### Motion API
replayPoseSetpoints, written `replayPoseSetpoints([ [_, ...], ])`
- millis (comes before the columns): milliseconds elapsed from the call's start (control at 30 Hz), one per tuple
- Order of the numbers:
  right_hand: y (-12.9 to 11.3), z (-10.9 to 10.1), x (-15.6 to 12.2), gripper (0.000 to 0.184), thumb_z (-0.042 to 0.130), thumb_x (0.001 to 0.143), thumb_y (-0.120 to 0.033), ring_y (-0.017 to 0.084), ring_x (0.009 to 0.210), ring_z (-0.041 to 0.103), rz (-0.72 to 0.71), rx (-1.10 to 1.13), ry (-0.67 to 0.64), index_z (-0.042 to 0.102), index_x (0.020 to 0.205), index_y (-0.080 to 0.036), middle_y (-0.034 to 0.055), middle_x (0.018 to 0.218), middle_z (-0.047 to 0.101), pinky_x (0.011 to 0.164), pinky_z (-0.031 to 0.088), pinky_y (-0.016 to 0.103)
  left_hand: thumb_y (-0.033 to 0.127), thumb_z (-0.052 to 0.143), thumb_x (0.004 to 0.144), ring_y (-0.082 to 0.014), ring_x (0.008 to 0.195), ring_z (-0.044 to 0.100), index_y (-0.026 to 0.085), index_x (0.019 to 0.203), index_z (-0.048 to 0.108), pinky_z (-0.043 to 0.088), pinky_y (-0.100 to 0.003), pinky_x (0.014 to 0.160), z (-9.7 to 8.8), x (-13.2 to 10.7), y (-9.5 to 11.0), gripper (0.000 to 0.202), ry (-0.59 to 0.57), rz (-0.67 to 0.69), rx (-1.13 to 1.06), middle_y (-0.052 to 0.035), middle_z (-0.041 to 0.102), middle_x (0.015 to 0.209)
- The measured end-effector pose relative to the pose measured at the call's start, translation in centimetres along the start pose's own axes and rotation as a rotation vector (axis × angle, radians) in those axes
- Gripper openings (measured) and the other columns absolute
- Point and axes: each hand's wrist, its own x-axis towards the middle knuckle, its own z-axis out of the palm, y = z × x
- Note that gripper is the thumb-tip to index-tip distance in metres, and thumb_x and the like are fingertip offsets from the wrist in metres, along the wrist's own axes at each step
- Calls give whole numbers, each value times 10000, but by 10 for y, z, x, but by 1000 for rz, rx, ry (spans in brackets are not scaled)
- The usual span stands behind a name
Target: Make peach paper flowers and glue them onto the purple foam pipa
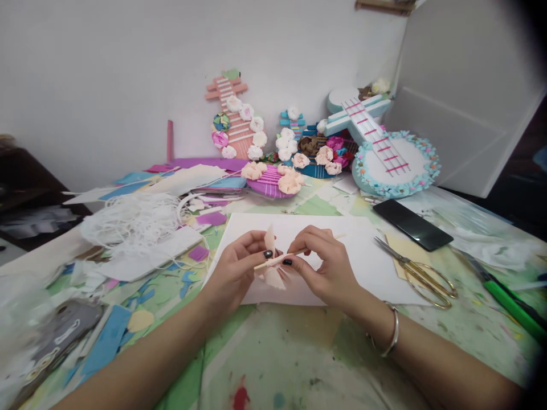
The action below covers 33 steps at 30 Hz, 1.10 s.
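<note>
My left hand (236,266) and my right hand (325,266) meet over a white sheet (363,250) on the paint-stained table. Both pinch a pale peach paper strip (270,257) that is wound round a thin wooden stick (294,254). One end of the strip stands up above my fingers, and the other hangs below them. The stick lies slanted, its far end poking out past my right hand. My fingers on both hands are closed on the strip and stick.
Gold scissors (423,273) lie right of the sheet, with a black phone (412,224) behind them and a green-handled tool (508,299) at far right. Foam guitars with paper roses (387,154) line the wall. A white string pile (132,225) and paper scraps lie left.
</note>
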Motion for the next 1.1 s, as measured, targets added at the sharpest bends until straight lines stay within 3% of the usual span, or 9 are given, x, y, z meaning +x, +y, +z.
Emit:
replayPoseSetpoints([
  [233, 0, 2, 1, 128, 620, 842, -235, 142, 680, 513, 61, 72, 1, 597, 733, -173, 19, 729, 590, 671, 353, 305, 165, 745, 672, -179, 737, 666, 171, 1000, 548, 504, -296, 694, 1, 0, 3, 383, 44, -13, -69, -60, 703, 853],
  [467, 1, 4, 1, 102, 607, 837, -196, 131, 676, 504, 130, 172, -16, 585, 743, -166, 15, 730, 558, 624, 390, 269, 129, 683, 719, -195, 820, 679, 268, 1015, 493, 522, -291, 668, 2, -1, 4, 378, 52, 111, -74, 5, 608, 1027],
  [567, 2, 5, 1, 116, 605, 838, -205, 121, 662, 499, 198, 204, -27, 576, 731, -170, 8, 722, 545, 601, 392, 250, 131, 645, 743, -172, 818, 660, 281, 982, 502, 514, -279, 664, 3, -3, 4, 317, 19, 151, -53, 9, 585, 1105],
  [700, 3, 5, 1, 141, 597, 847, -236, 117, 650, 493, 242, 225, -52, 579, 725, -168, 5, 709, 540, 590, 387, 244, 136, 634, 729, -163, 865, 623, 208, 853, 583, 487, -255, 696, 2, -4, 4, 153, -41, 143, -16, -20, 578, 1141],
  [833, 3, 5, 1, 161, 588, 856, -258, 114, 645, 490, 235, 230, -61, 578, 723, -169, 6, 708, 543, 587, 387, 243, 135, 670, 648, -186, 857, 617, 183, 814, 661, 474, -278, 717, 0, -4, 3, 173, -29, 105, -39, -45, 592, 1117],
  [933, 1, 6, 1, 160, 585, 856, -262, 110, 626, 474, 231, 218, -69, 581, 727, -168, 5, 699, 538, 560, 370, 236, 166, 686, 604, -203, 846, 619, 159, 738, 697, 472, -294, 743, 0, -3, 1, 134, 29, 123, -97, -61, 630, 997],
  [1100, 0, 8, 0, 178, 579, 857, -272, 103, 610, 464, 239, 220, -56, 571, 716, -162, 5, 689, 531, 542, 359, 230, 213, 701, 613, -194, 825, 623, 150, 731, 693, 480, -294, 751, 3, -2, -4, 134, 55, 101, -199, -59, 655, 887],
])
